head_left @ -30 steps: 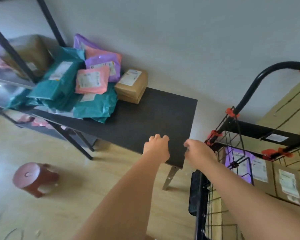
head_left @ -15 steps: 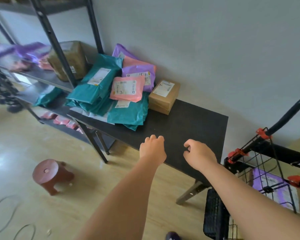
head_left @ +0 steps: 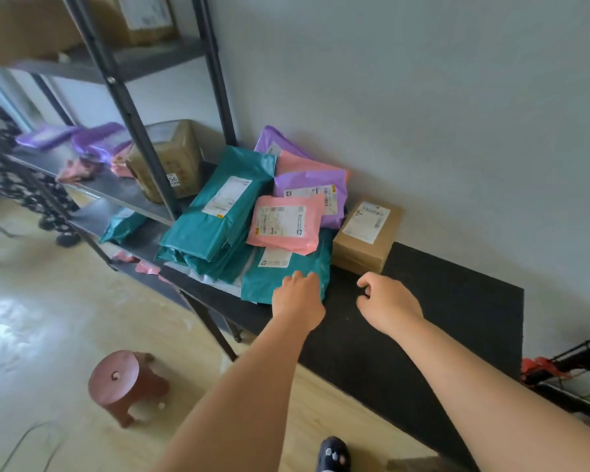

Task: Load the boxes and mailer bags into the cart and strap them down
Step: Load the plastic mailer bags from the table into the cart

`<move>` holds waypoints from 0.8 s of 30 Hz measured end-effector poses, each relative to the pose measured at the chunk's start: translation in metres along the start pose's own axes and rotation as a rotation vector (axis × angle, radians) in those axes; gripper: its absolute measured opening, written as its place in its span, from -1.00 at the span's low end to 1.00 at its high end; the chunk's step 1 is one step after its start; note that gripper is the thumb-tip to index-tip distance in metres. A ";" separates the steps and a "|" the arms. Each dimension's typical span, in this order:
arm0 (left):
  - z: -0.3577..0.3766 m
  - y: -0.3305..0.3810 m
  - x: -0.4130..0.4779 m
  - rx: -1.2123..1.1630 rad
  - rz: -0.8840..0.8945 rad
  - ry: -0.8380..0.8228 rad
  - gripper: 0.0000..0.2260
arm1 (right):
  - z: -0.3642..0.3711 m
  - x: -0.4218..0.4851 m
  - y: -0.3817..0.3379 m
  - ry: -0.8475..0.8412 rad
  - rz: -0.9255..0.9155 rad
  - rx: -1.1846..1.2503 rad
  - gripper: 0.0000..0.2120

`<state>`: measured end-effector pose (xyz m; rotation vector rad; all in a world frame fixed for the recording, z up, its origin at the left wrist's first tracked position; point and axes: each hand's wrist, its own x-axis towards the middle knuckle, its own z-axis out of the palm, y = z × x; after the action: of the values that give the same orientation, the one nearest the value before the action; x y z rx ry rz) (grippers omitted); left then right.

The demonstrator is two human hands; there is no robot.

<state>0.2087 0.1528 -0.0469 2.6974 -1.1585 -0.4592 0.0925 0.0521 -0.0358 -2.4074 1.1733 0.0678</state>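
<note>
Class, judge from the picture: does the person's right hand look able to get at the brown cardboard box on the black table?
Probably yes. The right hand hovers, curled and empty, over bare black table just in front of the cardboard box, whose near side is exposed; nothing lies between them.

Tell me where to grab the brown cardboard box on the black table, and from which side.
Grip the brown cardboard box at its free right end, thumb on the near face, coming from the front right with the right hand. It lies flat, label up; the pink, purple and teal mailer bags crowd its left edge and the grey wall is close behind, probably blocking those sides.
</note>
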 end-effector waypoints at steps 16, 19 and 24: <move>-0.039 -0.032 0.147 -0.255 -0.197 0.134 -0.54 | -0.011 0.141 -0.053 0.005 -0.016 0.136 -0.65; -0.044 -0.039 0.168 -0.244 -0.183 0.133 -0.53 | -0.009 0.157 -0.062 0.032 0.016 0.212 -0.84; -0.054 -0.060 0.200 -0.223 -0.106 0.136 -0.43 | -0.005 0.176 -0.086 0.054 0.099 0.268 -0.58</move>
<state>0.3980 0.0500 -0.0554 2.5598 -0.8766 -0.3872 0.2692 -0.0337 -0.0407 -2.1289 1.2402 -0.1170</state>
